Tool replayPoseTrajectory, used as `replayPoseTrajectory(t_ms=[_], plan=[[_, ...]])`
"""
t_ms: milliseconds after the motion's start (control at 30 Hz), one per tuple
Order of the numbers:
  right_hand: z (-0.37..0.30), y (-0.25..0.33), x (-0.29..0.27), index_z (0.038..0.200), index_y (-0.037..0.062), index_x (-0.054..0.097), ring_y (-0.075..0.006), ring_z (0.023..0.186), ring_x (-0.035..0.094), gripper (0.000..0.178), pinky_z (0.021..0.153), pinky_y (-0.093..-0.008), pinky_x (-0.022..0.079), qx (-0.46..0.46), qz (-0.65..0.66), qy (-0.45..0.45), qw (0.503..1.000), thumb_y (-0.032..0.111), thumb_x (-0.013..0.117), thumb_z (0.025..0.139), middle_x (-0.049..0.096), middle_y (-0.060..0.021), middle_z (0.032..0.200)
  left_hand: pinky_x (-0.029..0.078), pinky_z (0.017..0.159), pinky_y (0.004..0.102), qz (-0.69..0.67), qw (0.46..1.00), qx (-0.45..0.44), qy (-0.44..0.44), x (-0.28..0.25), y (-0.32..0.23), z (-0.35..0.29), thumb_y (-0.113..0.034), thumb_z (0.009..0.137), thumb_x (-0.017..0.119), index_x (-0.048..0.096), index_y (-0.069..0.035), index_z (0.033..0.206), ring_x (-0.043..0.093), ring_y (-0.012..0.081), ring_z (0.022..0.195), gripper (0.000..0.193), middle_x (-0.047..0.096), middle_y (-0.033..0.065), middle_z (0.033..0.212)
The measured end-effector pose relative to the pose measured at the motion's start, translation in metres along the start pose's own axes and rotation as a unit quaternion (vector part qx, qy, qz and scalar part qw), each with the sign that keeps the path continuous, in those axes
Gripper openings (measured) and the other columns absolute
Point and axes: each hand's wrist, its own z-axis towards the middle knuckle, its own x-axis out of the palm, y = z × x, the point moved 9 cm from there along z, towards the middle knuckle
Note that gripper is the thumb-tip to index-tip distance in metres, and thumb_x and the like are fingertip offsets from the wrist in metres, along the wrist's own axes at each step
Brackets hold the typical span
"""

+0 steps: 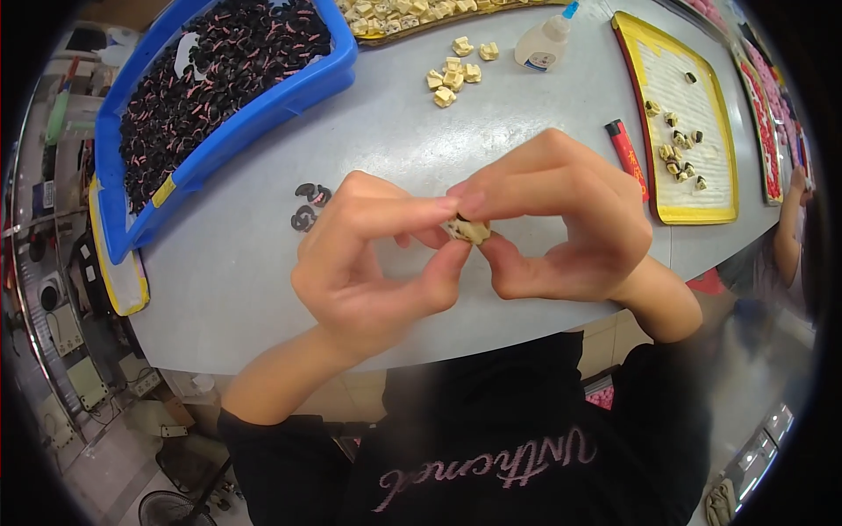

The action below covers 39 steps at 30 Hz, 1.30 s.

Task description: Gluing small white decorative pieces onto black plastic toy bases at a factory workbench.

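Observation:
Between the fingertips of both hands is a small cream-coloured moulded piece (pixel 471 231) with a dark part at its top. My left hand (pixel 355 259) pinches it from the left with thumb and forefinger. From the right, my right hand (pixel 574 206) grips the same piece, its fingertips touching those of the left. Fingers cover most of the piece, so its full shape is hidden. Beside my left hand a few flat black curved pieces, one with a pink strip (pixel 313 194), lie on the grey table (pixel 395 131).
A blue bin (pixel 254 118) full of black-and-pink pieces stands at far left. Beyond my hands lie several loose cream pieces (pixel 453 77) and a clear bottle with a blue tip (pixel 544 44). To the right are a red, black-ended stick (pixel 625 159), a yellow-rimmed tray (pixel 697 216) and another person's arm (pixel 789 232).

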Motion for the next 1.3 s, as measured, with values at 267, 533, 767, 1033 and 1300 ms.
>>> replayPoseTrajectory(t_ms=[267, 533, 767, 1033, 1300], plan=[[-0.005, 0.009, -0.001, 0.086, -0.0006, 0.058, -0.0171, 0.062, 0.060, 0.036, 0.051, -0.0232, 0.049, -0.037, -0.045, -0.043, 0.997, -0.009, 0.067, 0.052, 0.061, -0.0110, 0.076, 0.039, 0.051, 0.0222, 0.071, 0.996, 0.053, 0.017, 0.004, -0.015, 0.002, 0.009, 0.052, 0.073, 0.062, -0.003, 0.089, 0.053, 0.0127, 0.059, 0.041, 0.058, 0.0027, 0.070], [-0.014, 0.015, 0.000, 0.086, 0.0017, 0.053, -0.0184, 0.064, 0.062, 0.039, 0.051, -0.0242, 0.051, -0.067, -0.091, -0.062, 0.992, -0.003, 0.075, 0.054, 0.062, -0.0107, 0.073, 0.041, 0.052, 0.0231, 0.036, 0.997, 0.045, 0.046, 0.007, -0.015, 0.003, -0.001, 0.056, 0.080, 0.062, -0.003, 0.089, 0.053, 0.0141, 0.060, 0.038, 0.060, 0.0038, 0.073], [-0.011, 0.006, -0.001, 0.084, -0.0007, 0.062, -0.0165, 0.060, 0.059, 0.034, 0.049, -0.0227, 0.049, -0.089, -0.063, -0.101, 0.989, -0.010, 0.066, 0.052, 0.061, -0.0102, 0.078, 0.042, 0.053, 0.0208, -0.045, 0.999, -0.013, 0.002, 0.003, 0.006, -0.001, -0.002, 0.061, 0.078, 0.061, -0.002, 0.092, 0.055, 0.0126, 0.068, 0.036, 0.061, 0.0064, 0.081], [-0.006, 0.009, -0.002, 0.091, -0.0005, 0.063, -0.0170, 0.067, 0.060, 0.041, 0.053, -0.0238, 0.050, -0.063, -0.099, -0.059, 0.991, -0.011, 0.068, 0.052, 0.060, -0.0103, 0.083, 0.043, 0.054, 0.0199, -0.048, 0.999, -0.020, -0.011, 0.001, 0.005, 0.001, 0.000, 0.063, 0.076, 0.061, -0.001, 0.094, 0.055, 0.0118, 0.070, 0.034, 0.061, 0.0069, 0.083], [-0.013, -0.030, 0.002, 0.099, -0.0073, 0.053, -0.0173, 0.079, 0.058, 0.031, 0.069, -0.0265, 0.053, 0.125, 0.108, -0.043, 0.985, -0.012, 0.059, 0.069, 0.056, -0.0156, 0.090, 0.046, 0.058, 0.0226, -0.145, 0.979, -0.141, -0.017, 0.001, 0.021, -0.003, -0.005, 0.086, 0.056, 0.050, 0.002, 0.110, 0.060, 0.0144, 0.079, 0.026, 0.063, 0.0116, 0.090]])
